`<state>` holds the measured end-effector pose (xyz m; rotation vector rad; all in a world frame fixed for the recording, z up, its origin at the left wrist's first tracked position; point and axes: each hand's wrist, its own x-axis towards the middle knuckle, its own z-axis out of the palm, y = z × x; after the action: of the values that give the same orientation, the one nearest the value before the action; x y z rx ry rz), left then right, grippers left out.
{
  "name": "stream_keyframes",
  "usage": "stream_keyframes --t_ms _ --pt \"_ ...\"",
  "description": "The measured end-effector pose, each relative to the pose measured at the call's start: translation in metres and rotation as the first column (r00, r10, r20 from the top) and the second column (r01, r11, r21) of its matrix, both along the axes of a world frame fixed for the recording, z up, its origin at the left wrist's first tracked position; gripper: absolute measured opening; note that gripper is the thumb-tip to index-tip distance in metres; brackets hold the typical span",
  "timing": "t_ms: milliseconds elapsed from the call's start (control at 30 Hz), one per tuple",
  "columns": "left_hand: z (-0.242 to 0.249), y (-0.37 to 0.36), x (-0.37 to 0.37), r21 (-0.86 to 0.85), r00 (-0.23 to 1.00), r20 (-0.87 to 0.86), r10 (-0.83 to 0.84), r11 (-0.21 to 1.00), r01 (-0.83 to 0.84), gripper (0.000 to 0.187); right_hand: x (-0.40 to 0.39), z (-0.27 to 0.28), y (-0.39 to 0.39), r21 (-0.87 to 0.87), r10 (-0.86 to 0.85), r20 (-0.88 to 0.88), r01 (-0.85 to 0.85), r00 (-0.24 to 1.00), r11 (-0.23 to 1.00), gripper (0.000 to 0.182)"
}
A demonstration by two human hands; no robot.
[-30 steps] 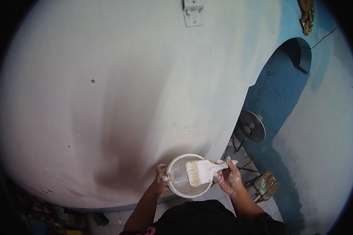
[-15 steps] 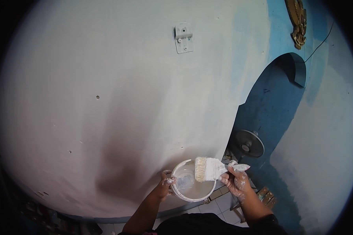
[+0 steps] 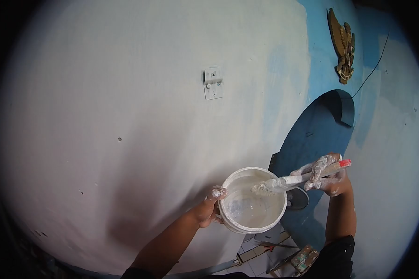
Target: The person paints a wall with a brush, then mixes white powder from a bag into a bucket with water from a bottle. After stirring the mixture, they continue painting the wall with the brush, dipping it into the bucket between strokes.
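A round white bucket (image 3: 226,222) hangs in front of the wall, tilted so that its inside shows, with a little pale liquid at the bottom. My left hand (image 3: 211,207) grips its left rim, thumb over the edge, fingers mostly hidden behind. To the right, my right hand (image 3: 328,174), smeared with white paint, is closed around the handle of a paintbrush (image 3: 284,184). The handle has a red end. Seen nearly edge-on, the brush reaches over the bucket's right rim, its paint-caked bristles inside the opening.
The wall (image 3: 172,93) is mostly whitish, with blue at the right. A metal bracket (image 3: 213,83) and a golden bird emblem (image 3: 343,46) are fixed to it. Beyond an arched opening stands a fan (image 3: 299,199). A paint-spattered wooden stool (image 3: 305,258) stands on the tiles below.
Both hands and the bucket have moved up and right in view. The brush has turned from flat-on to edge-on, its bristles now lower in the bucket. The view has shifted upward.
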<state>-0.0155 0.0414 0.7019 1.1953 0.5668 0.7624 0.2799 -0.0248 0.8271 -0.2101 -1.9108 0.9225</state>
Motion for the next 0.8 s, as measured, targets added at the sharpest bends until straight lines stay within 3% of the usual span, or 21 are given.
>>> stream_keyframes --t_ms 100,133,267,367,500,533,567,633,700,767,800 --pt "0.006 0.011 0.01 0.014 0.999 -0.019 -0.046 0.999 0.047 0.08 0.0 0.02 0.003 0.035 -0.072 0.026 0.071 0.997 0.997 0.045" --pt "0.002 0.018 0.013 0.024 0.997 0.01 -0.079 0.997 0.079 0.082 0.001 0.026 0.008 0.103 -0.028 0.047 0.023 0.999 0.994 0.036" --pt "0.019 0.02 0.022 0.005 0.99 0.067 -0.124 0.992 0.124 0.093 0.011 0.047 0.015 0.308 -0.153 0.116 0.111 0.981 0.945 0.015" --pt "0.052 0.007 0.033 -0.011 0.977 0.161 -0.137 0.99 0.141 0.096 0.029 0.061 0.013 0.345 -0.105 0.065 0.076 0.992 0.936 0.017" --pt "0.068 0.03 0.047 -0.016 0.975 0.131 -0.179 0.983 0.183 0.096 0.04 0.076 0.018 0.367 -0.057 0.03 0.042 0.998 0.929 0.013" --pt "0.074 0.031 0.049 -0.014 0.98 0.103 -0.172 0.985 0.174 0.096 0.043 0.081 0.015 0.317 -0.163 0.045 0.14 0.986 0.938 0.014" --pt "0.076 0.031 0.05 -0.016 0.984 0.075 -0.163 0.986 0.165 0.096 0.043 0.089 0.015 0.311 -0.133 0.069 0.106 0.989 0.944 0.019" --pt "0.068 0.037 0.05 -0.036 0.982 0.059 -0.179 0.983 0.181 0.096 0.047 0.095 0.03 0.377 -0.207 -0.031 0.204 0.978 0.903 0.025" --pt "0.062 0.042 0.051 -0.036 0.983 0.043 -0.176 0.983 0.178 0.096 0.06 0.119 0.049 0.549 -0.299 -0.034 0.268 0.954 0.792 0.024" --pt "0.05 0.043 0.052 -0.034 0.988 0.039 -0.149 0.988 0.15 0.096 0.06 0.148 0.065 0.734 -0.603 -0.226 0.54 0.765 0.411 0.015" --pt "0.041 0.044 0.052 -0.035 0.989 0.028 -0.146 0.989 0.147 0.095 0.048 0.159 0.072 0.738 -0.556 -0.264 0.536 0.788 0.409 0.011"
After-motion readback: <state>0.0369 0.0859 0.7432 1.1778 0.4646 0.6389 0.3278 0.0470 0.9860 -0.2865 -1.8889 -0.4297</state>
